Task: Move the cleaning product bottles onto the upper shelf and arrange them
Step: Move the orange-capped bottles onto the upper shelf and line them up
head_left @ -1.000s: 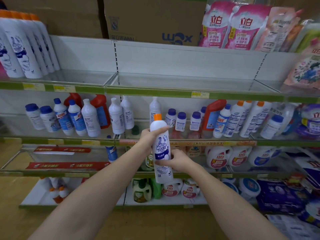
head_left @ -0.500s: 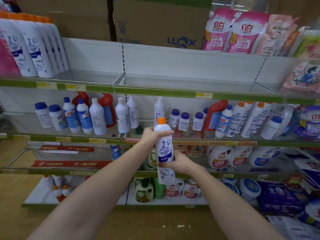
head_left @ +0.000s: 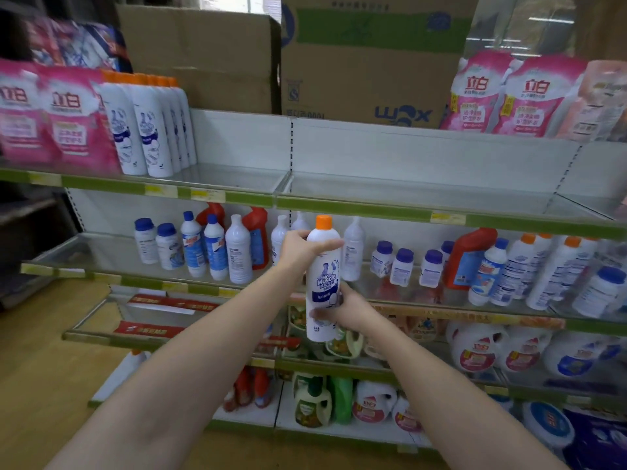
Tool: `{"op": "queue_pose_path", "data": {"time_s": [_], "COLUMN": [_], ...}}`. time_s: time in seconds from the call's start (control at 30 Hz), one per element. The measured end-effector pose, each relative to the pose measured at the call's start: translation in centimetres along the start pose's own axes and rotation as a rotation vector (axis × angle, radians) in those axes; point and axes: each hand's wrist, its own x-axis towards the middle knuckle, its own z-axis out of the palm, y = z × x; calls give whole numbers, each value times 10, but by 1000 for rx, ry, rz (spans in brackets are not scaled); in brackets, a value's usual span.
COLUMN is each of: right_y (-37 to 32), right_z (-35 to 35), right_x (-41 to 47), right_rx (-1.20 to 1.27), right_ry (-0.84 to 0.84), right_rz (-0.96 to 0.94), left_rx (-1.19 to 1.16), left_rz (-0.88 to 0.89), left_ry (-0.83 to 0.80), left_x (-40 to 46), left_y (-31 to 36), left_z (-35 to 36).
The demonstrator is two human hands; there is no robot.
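Note:
I hold a tall white cleaner bottle [head_left: 323, 269] with an orange cap upright in front of the second shelf. My left hand [head_left: 298, 247] grips its shoulder just under the cap. My right hand [head_left: 346, 308] wraps the lower body from the right and behind. Several identical orange-capped bottles [head_left: 149, 130] stand in a tight row at the left of the upper shelf [head_left: 237, 198]. The stretch of upper shelf right of that row is bare. More orange-capped white bottles [head_left: 546, 266] stand on the second shelf at the right.
Pink refill pouches [head_left: 57, 120] crowd the upper shelf's far left, and more pink pouches [head_left: 509, 96] sit at top right. Cardboard boxes [head_left: 366, 62] stand behind the upper shelf. Blue-capped and red bottles [head_left: 217, 245] fill the second shelf; detergent jugs [head_left: 475, 351] sit below.
The bottle has risen a little in both hands, and my view has swung up and left, bringing the row of matching bottles on the upper shelf closer to the middle.

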Motion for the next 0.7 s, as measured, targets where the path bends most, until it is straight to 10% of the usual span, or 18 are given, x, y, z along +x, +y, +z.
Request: {"op": "queue_pose_path", "data": {"time_s": [0.4,0.7], "right_y": [-161,-257], "right_z": [-2,2], "right_x": [144,255], "right_rx": [124,44], "right_ry": [185,273], "right_rz": [-383,-499], "left_rx": [-146,332], "left_rz": [229,406], "left_ry": [136,240], "left_x": [121,224], "left_y": [122,197], "left_z": [-123,-203]}}
